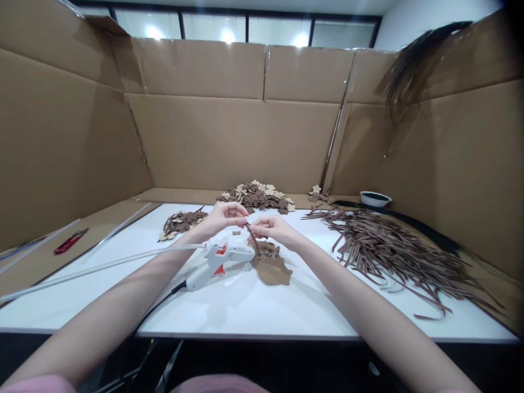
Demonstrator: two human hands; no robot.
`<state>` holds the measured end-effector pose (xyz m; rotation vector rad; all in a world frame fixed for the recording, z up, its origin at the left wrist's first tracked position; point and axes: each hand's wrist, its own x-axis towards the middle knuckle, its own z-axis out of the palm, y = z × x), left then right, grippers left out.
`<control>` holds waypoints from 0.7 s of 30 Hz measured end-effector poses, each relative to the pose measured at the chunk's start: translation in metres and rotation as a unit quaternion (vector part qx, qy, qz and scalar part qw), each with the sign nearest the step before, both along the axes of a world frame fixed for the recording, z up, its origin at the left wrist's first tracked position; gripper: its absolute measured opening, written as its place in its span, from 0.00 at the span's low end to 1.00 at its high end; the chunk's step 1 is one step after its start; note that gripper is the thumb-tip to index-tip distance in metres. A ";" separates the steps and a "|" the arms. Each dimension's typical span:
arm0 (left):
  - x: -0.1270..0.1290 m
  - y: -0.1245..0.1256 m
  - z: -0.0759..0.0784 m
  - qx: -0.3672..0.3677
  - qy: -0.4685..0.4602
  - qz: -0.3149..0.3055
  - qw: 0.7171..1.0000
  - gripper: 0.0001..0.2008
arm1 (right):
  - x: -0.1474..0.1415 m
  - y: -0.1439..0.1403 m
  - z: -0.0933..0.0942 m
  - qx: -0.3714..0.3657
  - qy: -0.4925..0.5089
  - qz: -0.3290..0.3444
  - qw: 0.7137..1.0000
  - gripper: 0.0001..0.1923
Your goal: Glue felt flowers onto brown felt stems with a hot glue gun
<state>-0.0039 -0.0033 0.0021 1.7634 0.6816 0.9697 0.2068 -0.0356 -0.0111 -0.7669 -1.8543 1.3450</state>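
Observation:
Both my hands are raised over the middle of the white board. My left hand (228,215) pinches the upper end of a thin brown strip (252,238). With closed fingertips, my right hand (273,227) grips the same strip close beside the left fingers. The strip hangs down in a curve toward a ragged brown scrap (273,272) smeared with glue. A white glue gun (219,256) with an orange trigger stands left of the scrap, its nozzle at the scrap's edge. A long clear glue stick (123,267) runs out of its back.
Flower-shaped brown and cream pieces (262,195) are heaped at the back, with a smaller pile (182,222) at left. Many brown strips (393,245) lie at right near a white bowl (375,199). A red cutter (70,241) lies far left. Cardboard walls (229,142) enclose the table.

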 end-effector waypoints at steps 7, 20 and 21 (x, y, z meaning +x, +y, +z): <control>-0.003 -0.001 0.002 -0.003 -0.005 0.019 1.000 0.15 | 0.004 -0.002 0.003 -0.001 -0.035 0.007 0.999 0.19; -0.004 -0.004 0.009 -0.007 0.002 0.060 0.998 0.16 | 0.003 -0.001 0.000 -0.028 -0.060 -0.018 0.998 0.20; -0.004 -0.005 0.010 -0.007 0.004 0.067 0.998 0.16 | 0.003 -0.001 0.000 -0.030 -0.057 -0.017 0.998 0.20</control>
